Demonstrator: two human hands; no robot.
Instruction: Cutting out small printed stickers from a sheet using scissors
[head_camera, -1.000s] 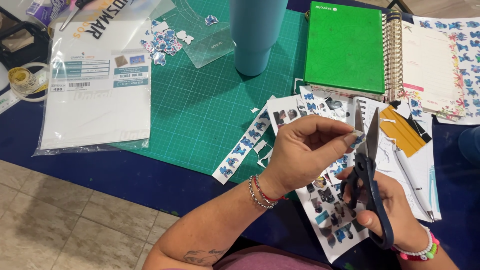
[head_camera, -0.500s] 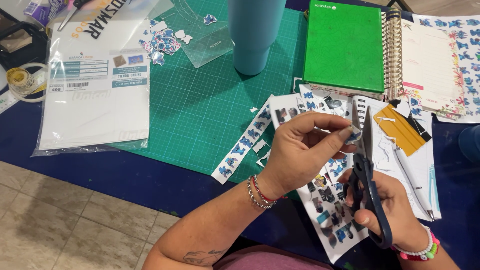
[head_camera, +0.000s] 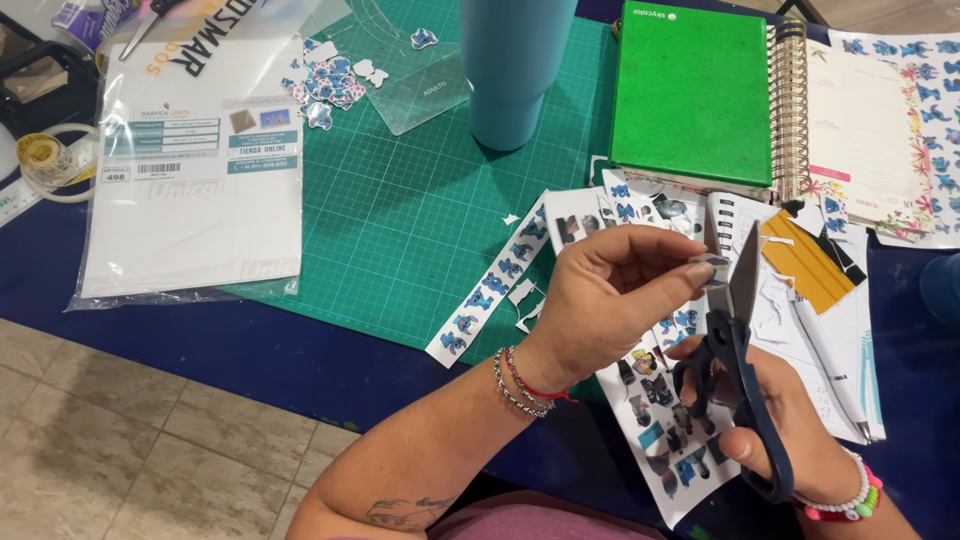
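A plastic bag (head_camera: 190, 170) of paper lay far left on the surface; the left hand (head_camera: 610, 300) pinched a small sticker (head_camera: 712, 262) at the blades; the right hand (head_camera: 790, 440) gripped the scissors (head_camera: 745, 360), blades parted; fingertips so near the edge risked a nick, or a crooked cut.

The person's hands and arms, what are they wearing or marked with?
Both arms are bare, no sleeves in view. The left hand has a silver chain bracelet and a thin red cord bracelet at the wrist, and a dark tattoo on the forearm. The right hand wears a white bead bracelet and a pink and green bracelet.
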